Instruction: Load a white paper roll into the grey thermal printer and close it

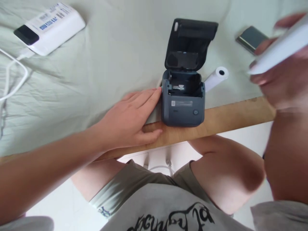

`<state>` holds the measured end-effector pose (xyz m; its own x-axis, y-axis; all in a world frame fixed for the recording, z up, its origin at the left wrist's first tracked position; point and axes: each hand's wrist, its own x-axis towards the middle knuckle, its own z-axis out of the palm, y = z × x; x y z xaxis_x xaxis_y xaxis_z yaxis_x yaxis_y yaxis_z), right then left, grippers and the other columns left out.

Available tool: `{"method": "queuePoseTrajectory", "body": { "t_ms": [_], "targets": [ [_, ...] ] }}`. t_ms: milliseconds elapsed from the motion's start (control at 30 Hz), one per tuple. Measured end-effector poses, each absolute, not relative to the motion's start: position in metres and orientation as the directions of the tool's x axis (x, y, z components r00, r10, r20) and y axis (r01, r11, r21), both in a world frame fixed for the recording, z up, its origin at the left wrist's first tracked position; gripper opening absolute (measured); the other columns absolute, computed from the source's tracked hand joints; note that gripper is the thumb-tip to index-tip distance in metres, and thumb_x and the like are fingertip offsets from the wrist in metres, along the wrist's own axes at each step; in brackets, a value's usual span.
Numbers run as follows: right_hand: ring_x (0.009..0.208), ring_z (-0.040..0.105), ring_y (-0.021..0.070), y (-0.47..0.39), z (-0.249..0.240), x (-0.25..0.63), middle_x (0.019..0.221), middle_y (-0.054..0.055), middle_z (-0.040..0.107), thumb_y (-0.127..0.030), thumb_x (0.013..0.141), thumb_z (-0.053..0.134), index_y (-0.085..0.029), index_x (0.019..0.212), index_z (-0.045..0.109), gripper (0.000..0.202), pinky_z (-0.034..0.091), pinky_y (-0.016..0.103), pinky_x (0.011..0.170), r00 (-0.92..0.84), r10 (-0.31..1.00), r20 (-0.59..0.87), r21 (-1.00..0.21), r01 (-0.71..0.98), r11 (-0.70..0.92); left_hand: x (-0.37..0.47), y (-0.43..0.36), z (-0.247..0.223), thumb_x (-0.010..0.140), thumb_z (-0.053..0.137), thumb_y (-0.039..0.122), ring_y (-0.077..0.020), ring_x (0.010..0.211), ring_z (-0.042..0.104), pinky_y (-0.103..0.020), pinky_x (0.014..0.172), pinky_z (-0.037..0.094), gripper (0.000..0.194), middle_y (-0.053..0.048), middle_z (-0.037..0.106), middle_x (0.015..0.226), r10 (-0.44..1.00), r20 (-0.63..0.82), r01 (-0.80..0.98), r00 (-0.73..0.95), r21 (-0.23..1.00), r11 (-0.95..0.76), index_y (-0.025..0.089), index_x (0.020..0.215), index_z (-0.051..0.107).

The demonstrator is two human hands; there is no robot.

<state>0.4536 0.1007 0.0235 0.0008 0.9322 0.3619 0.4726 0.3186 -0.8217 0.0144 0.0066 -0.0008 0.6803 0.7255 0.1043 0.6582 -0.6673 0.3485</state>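
Observation:
A dark grey label printer (184, 112) sits at the table's front edge with its lid (190, 45) raised and its paper bay uncovered. My left hand (130, 120) lies flat on the table with fingers stretched out, the fingertips at the printer's left side. A white paper roll (212, 81) lies just right of the printer, partly hidden behind it. At the right edge, my right hand (281, 86) is raised and closed around a white, flat, long object (284, 48). That object is cut off by the frame, so its kind is unclear.
A white power bank (57, 30) with a dark display lies at the upper left, a white cable (24, 69) plugged into it. A small dark rectangular case (253, 38) rests behind my right hand. Pale green cloth (120, 41) covers the table up to its wooden edge (235, 115).

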Motion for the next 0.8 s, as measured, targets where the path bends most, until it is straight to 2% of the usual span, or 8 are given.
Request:
{"method": "queuePoseTrajectory", "body": {
  "t_ms": [100,200,333,433,500,633,667,800],
  "targets": [
    [0.059,0.055,0.0139,0.097,-0.017,0.459,0.08,0.001,0.061,-0.086,0.091,0.097,-0.027,0.096,0.068,0.066,0.038,0.033,0.049,0.089,0.917,0.388,-0.824,0.48,0.301,0.014,0.008,0.005,0.114,0.067,0.05,-0.0486,0.185,0.064,-0.064,0.153,0.057,0.098,-0.024,0.059,0.202,0.72,0.044,0.663,0.692,0.353,-0.659,0.011,0.2,0.043],
    [0.066,0.058,0.0137,0.086,-0.031,0.459,0.082,0.002,0.065,-0.073,0.097,0.104,-0.024,0.095,0.07,0.06,0.053,0.038,0.063,0.109,0.917,0.383,-0.785,0.562,0.261,0.011,0.007,0.007,0.117,0.063,0.051,-0.0472,0.185,0.063,-0.063,0.153,0.057,0.095,-0.022,0.057,0.204,0.725,0.04,0.672,0.688,0.342,-0.657,0.013,0.201,0.039],
    [0.099,0.079,0.0211,0.075,-0.033,0.474,0.117,0.006,0.082,-0.082,0.093,0.106,-0.026,0.126,0.076,0.071,0.068,0.05,0.09,-0.013,0.889,0.458,-0.632,0.698,0.336,0.006,0.004,0.006,0.125,0.056,0.053,-0.0445,0.188,0.06,-0.059,0.157,0.052,0.09,-0.022,0.054,0.206,0.693,0.09,0.639,0.715,0.316,-0.701,0.012,0.201,0.032],
    [0.115,0.084,0.0269,0.07,-0.035,0.48,0.137,0.008,0.082,-0.097,0.101,0.091,-0.033,0.163,0.067,0.093,0.07,0.06,0.102,-0.131,0.867,0.481,-0.443,0.817,0.369,0.006,0.002,0.005,0.126,0.054,0.049,-0.0437,0.187,0.061,-0.058,0.157,0.052,0.086,-0.022,0.055,0.205,0.705,0.102,0.649,0.702,0.316,-0.692,0.012,0.201,0.032],
    [0.129,0.086,0.0335,0.063,-0.032,0.471,0.145,0.01,0.082,-0.099,0.107,0.081,-0.037,0.174,0.065,0.093,0.07,0.067,0.108,-0.161,0.815,0.557,-0.36,0.837,0.412,0.005,0.003,0.004,0.124,0.055,0.05,-0.0443,0.188,0.06,-0.061,0.157,0.053,0.09,-0.019,0.055,0.206,0.713,0.082,0.655,0.697,0.334,-0.678,0.017,0.203,0.029],
    [0.14,0.084,0.0356,0.041,-0.012,0.425,0.151,0.009,0.078,-0.07,0.123,0.068,-0.053,0.178,0.068,0.058,0.072,0.064,0.104,-0.231,0.655,0.719,-0.294,0.754,0.588,0.003,0.007,0.004,0.122,0.058,0.056,-0.0455,0.189,0.059,-0.061,0.157,0.053,0.096,-0.019,0.053,0.207,0.693,0.059,0.632,0.719,0.358,-0.687,0.018,0.205,0.028],
    [0.141,0.084,0.0353,0.038,-0.009,0.412,0.152,0.009,0.078,-0.062,0.124,0.069,-0.053,0.179,0.066,0.056,0.075,0.062,0.104,-0.253,0.67,0.698,-0.304,0.742,0.597,0.003,0.008,0.004,0.123,0.057,0.057,-0.0453,0.19,0.058,-0.06,0.158,0.052,0.095,-0.019,0.053,0.207,0.696,0.057,0.637,0.716,0.355,-0.684,0.017,0.205,0.029],
    [0.167,0.076,0.0385,0.038,-0.013,0.382,0.168,0.013,0.076,-0.042,0.122,0.074,-0.041,0.178,0.067,0.056,0.076,0.067,0.133,-0.338,0.74,0.581,-0.292,0.763,0.577,0.003,0.008,0.006,0.126,0.05,0.064,-0.0453,0.19,0.058,-0.061,0.158,0.052,0.093,-0.017,0.052,0.208,0.707,0.034,0.655,0.706,0.349,-0.67,0.017,0.204,0.029]
  ]
}}
